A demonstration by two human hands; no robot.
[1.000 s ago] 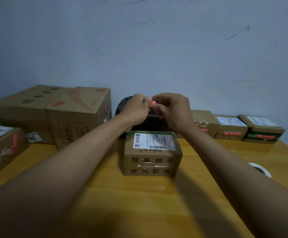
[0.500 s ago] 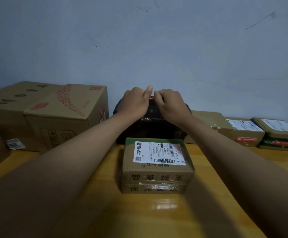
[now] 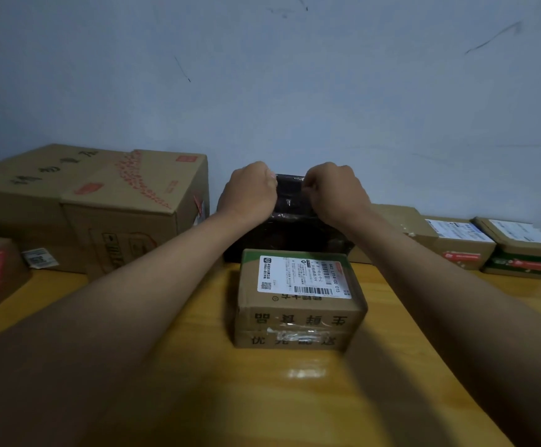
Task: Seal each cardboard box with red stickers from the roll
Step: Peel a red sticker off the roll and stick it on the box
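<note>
The surface (image 3: 198,398) is yellowish wood with a smooth, slightly glossy finish. The small box (image 3: 298,321) is matt brown cardboard with a white paper shipping label (image 3: 304,277) and shiny clear tape (image 3: 295,333) across its front. The black parcel (image 3: 290,221) behind looks like glossy, wrinkled plastic film. The wall (image 3: 295,91) is matt, scuffed paint.

Labelled cardboard box (image 3: 300,296) upright, mid-table

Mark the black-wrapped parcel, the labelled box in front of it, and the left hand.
black-wrapped parcel (image 3: 290,196): head view, top face between the hands.
labelled box (image 3: 301,277): head view, white shipping label.
left hand (image 3: 250,190): head view, back of hand.
</note>
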